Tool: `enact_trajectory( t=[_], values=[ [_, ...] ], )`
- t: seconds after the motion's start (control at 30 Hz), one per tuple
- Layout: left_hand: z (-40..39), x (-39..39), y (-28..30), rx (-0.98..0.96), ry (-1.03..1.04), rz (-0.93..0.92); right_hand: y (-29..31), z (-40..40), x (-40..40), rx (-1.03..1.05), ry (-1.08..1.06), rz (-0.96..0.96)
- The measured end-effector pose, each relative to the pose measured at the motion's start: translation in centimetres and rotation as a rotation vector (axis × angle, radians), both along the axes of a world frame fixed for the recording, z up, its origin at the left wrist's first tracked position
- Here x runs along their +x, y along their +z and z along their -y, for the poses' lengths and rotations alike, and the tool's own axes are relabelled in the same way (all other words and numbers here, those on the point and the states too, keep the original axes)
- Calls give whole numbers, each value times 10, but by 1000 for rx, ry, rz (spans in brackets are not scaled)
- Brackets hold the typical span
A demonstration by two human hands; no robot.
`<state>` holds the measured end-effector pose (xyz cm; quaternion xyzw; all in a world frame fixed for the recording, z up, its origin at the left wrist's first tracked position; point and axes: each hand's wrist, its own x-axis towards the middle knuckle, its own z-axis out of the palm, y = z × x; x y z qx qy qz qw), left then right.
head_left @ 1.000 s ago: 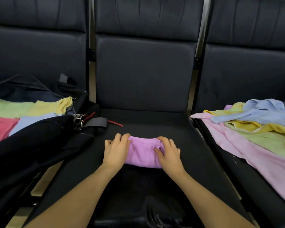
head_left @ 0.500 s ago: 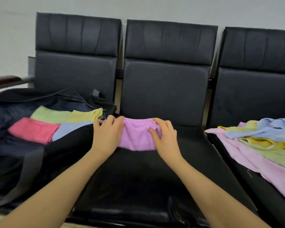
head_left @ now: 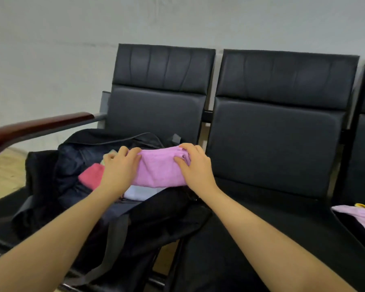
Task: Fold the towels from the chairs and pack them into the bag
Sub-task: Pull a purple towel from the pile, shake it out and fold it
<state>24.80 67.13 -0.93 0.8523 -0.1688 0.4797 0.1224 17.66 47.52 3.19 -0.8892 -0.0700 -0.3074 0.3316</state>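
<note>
A folded purple towel [head_left: 159, 169] hangs over the open black bag [head_left: 57, 165] on the left chair. My left hand [head_left: 119, 168] grips its left end and my right hand [head_left: 195, 166] grips its right end, fingers curled over the top edge. Inside the bag lie a folded pink towel [head_left: 92, 175] and a pale blue towel [head_left: 137, 192], partly hidden by my hands and the purple towel. A sliver of a green towel [head_left: 112, 152] shows behind my left hand.
The middle chair seat [head_left: 261, 228] lies to the right of the bag. A pile of unfolded towels [head_left: 358, 216] peeks in at the right edge. A wooden armrest [head_left: 30, 128] runs along the left. A bag strap [head_left: 114, 239] hangs off the front.
Both hands carried the purple towel from the middle seat leftward to above the bag's opening. The view swung left, so the towel pile on the right chair has nearly left the frame.
</note>
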Motion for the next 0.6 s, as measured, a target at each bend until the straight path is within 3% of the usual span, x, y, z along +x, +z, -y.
enact_trajectory(
  t=[0.13, 0.27, 0.4, 0.6],
  values=[
    [-35, 26, -25, -81, -2, -153, -12, -33, 39, -102, 35, -89],
    [-48, 40, -51, -223, 4, -591, -39, -45, 52, -245, 47, -196],
    [-52, 35, -84, -306, -164, -813, -63, -44, 43, -339, -26, -333],
    [-35, 24, -95, -129, -38, -950, -81, -40, 22, -390, -97, -438]
  ],
)
